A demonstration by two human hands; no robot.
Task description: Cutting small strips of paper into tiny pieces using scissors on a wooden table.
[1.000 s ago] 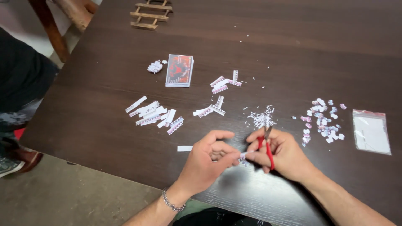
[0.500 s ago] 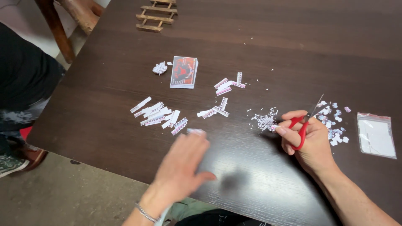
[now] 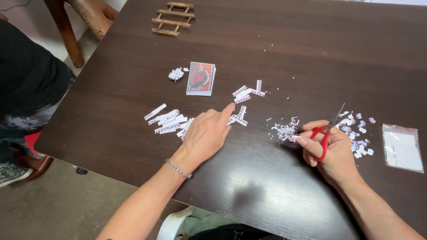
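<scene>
L hand (image 3: 205,134) on strips (image 3: 239,116) (scissors (image 3: 324,133) right)

Left hand (image 3: 205,133) flat, forefinger extended, right hand (image 3: 328,149) curled closed

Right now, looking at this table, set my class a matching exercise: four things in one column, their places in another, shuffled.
Things:
1. scissors
2. card stack
3. plastic bag
4. wooden rack

Places:
A. far edge of the table
B. table's right edge
C. in the right hand
D. mid-table, beyond the left hand

Pairs: 1-C, 2-D, 3-B, 4-A
</scene>
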